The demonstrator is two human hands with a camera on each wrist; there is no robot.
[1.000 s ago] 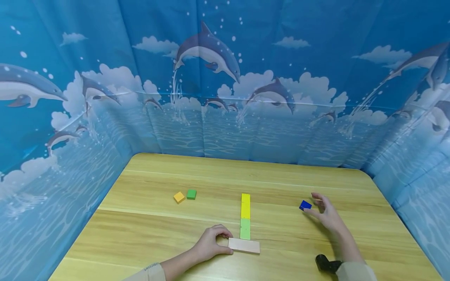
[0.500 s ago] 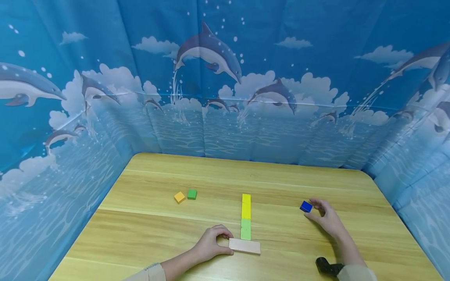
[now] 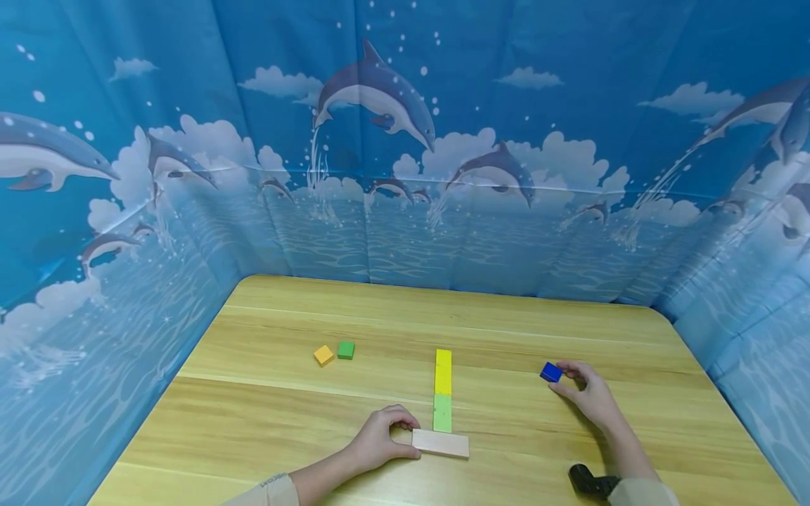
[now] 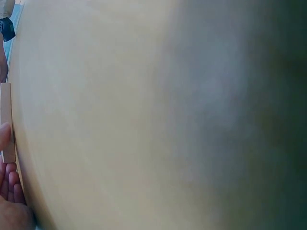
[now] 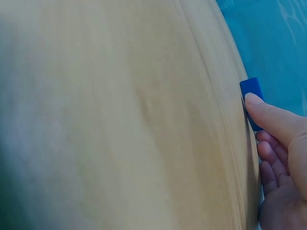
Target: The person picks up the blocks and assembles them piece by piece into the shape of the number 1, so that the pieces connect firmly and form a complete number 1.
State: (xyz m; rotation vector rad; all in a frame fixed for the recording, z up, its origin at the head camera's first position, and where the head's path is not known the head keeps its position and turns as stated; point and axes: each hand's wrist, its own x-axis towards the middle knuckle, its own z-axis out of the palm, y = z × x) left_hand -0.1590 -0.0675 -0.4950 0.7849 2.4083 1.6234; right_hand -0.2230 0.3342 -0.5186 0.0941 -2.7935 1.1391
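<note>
My left hand point(image 3: 373, 441) grips the left end of a pale wooden block point(image 3: 441, 443) that lies flat near the front of the table. In the left wrist view its thumb point(image 4: 4, 136) lies along the block's side. Just beyond that block, a light green block point(image 3: 442, 413) and a yellow block point(image 3: 444, 371) form a straight line pointing away from me. Over on the right, my right hand point(image 3: 593, 402) pinches a small blue block point(image 3: 549, 372) at its right side. The right wrist view has the thumb point(image 5: 264, 108) against the blue block's face.
An orange block point(image 3: 323, 355) and a green block point(image 3: 345, 350) lie side by side at the back left of the wooden table point(image 3: 253, 407). A black device point(image 3: 590, 482) sits at the right wrist. Blue dolphin-print curtains point(image 3: 405, 232) surround the table.
My right hand has come down closer around the blue block, its fingers and thumb now at the block's right side. The left hand and pale wooden block stay put.
</note>
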